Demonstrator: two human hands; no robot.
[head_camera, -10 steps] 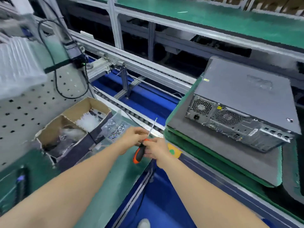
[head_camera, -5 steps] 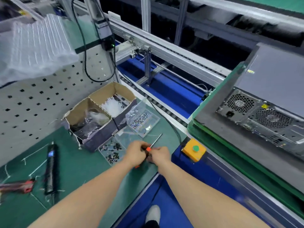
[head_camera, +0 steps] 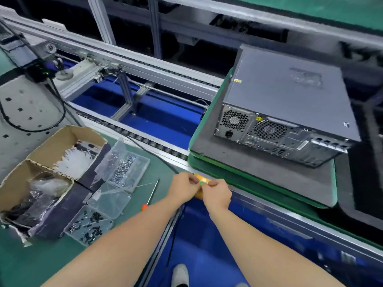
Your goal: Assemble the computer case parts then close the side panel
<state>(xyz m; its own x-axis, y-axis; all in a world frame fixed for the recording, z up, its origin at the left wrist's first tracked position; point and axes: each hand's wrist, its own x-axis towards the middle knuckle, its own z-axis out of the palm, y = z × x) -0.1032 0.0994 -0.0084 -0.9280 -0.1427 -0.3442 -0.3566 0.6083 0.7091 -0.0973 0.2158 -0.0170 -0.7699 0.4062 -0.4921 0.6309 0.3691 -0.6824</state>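
my left hand (head_camera: 184, 187) + right hand (head_camera: 217, 195) fingers pinched together, can't tell on what | screwdriver (head_camera: 152, 193) down left of fingers, likely freeing both | computer case (head_camera: 279, 96) right, closed

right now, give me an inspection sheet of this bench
surface: green mat, screwdriver lying on it
job's things: case on its side on a grey pad, top panel on
clutter: cardboard box of ties and bags; clear screw trays
hands: left hand and right hand meet over a yellow button box, fingers curled; what they hold cannot be told
cables: black cable loops over the pegboard
surroundings: conveyor rail behind
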